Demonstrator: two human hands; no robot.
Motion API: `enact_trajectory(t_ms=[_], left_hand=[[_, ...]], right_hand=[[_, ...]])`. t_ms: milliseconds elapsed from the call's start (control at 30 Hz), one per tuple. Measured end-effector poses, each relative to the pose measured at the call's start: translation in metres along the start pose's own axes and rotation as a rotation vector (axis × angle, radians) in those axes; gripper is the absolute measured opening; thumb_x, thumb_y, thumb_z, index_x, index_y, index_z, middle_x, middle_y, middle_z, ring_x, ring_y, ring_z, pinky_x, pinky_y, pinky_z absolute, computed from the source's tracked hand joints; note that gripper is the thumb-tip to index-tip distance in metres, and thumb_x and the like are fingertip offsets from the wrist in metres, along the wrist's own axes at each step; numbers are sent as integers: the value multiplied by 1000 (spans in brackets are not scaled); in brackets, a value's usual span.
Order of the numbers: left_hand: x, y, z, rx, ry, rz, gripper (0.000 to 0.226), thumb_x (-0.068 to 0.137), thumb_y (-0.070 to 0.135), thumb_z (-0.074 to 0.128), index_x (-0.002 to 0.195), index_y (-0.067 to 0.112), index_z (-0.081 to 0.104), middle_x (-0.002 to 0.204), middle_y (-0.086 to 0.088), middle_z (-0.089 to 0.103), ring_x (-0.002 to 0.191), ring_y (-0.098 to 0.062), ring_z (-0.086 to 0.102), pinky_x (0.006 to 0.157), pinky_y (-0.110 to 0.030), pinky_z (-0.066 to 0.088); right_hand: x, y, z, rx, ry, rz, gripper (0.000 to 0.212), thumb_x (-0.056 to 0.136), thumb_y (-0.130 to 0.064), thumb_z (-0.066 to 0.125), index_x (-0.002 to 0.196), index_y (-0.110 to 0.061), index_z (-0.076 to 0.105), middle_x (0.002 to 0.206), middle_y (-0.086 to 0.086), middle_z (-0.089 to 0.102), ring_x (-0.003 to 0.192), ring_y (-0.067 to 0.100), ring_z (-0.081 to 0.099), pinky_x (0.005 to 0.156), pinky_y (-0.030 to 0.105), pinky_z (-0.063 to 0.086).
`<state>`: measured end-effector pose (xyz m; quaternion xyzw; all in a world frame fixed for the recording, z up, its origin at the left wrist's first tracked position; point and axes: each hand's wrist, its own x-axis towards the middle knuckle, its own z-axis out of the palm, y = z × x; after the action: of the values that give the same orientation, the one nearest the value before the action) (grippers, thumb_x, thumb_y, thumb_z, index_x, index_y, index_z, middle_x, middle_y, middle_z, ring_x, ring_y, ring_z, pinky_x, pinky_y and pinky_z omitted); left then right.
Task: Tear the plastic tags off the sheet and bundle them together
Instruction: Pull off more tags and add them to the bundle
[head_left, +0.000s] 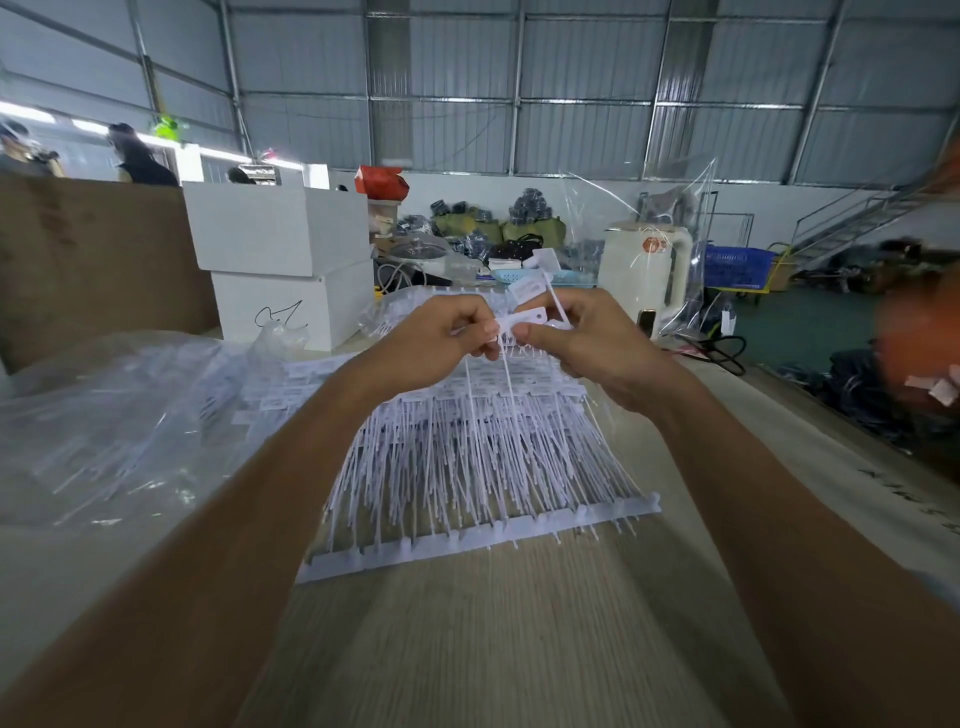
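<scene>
While the sheet (483, 467) of plastic tags lies flat on the counter (519, 649), we've got both left hand (436, 338) and right hand (587, 343) fingers pinching one white tag (519, 321) just above it.

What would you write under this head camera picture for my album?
Both hands, left hand and right hand, pinch thin white plastic tags above the white plastic tag sheet on the pale wooden table.

2 stacked white boxes (283, 260), kettle (647, 270)
</scene>
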<state>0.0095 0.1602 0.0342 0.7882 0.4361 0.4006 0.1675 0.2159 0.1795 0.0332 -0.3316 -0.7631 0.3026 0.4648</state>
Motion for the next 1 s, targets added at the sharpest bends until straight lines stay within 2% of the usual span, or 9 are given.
enact_trajectory(t_ms=[100,167,233,300,400,567,733,867,1000], left_hand=[[0,0,-1,-50,13,-56,22,103,14,54,84,8,63,78,-2,71,76,-12,66,80,-28,52],[1,-1,-3,-84,48,-93,25,101,10,56,76,7,61,69,0,67,68,-13,62,78,-33,50],[0,-2,-7,-104,80,-123,29,98,6,57,70,6,58,65,-2,61,63,-15,56,74,-33,46],[-1,-2,-9,-139,93,-142,32,97,5,58,66,6,54,60,-2,56,56,-12,51,66,-27,42],[-1,2,-12,-205,110,-140,34,97,0,57,64,4,49,52,4,51,47,-4,46,53,-13,40],[-1,3,-16,-233,63,-152,43,94,-6,56,56,9,42,47,7,43,44,-7,41,49,-14,37],[-1,13,-17,-244,51,-163,47,88,-18,47,51,11,52,41,9,43,37,-3,36,43,-12,32],[-3,14,-19,-213,22,-152,17,82,-19,45,65,-15,44,53,-5,34,45,-11,30,52,-24,26],[-5,17,-17,-182,-4,-130,16,85,-14,48,69,-14,44,53,-1,35,48,-11,29,52,-24,26]], right_hand=[[-1,-3,6,-17,26,-78,6,93,-4,71,94,-10,73,69,-13,69,51,-4,56,50,9,41],[-2,-4,14,-98,38,-110,3,92,-7,72,95,-7,73,79,-5,73,66,2,63,64,22,50],[-2,-4,23,-199,56,-130,12,92,-11,74,100,-3,74,94,8,75,87,19,69,83,38,54],[0,-5,28,-237,74,-139,17,91,-14,75,104,-2,74,99,10,75,95,24,69,90,40,52],[2,-11,26,-272,86,-181,13,91,-17,75,101,-9,75,94,-1,75,90,13,67,83,31,51],[0,-12,25,-393,50,-291,9,91,-17,75,100,-16,77,83,-17,68,77,-8,59,71,18,43],[5,-16,16,-585,48,-459,6,91,-13,74,95,-9,73,83,1,66,75,15,56,70,33,44],[4,-14,16,-599,18,-504,4,90,-11,74,90,-12,70,75,-19,54,72,-3,51,66,30,36],[3,-7,16,-539,48,-411,11,93,-16,71,103,-19,75,75,-27,57,73,-6,54,68,25,39]])
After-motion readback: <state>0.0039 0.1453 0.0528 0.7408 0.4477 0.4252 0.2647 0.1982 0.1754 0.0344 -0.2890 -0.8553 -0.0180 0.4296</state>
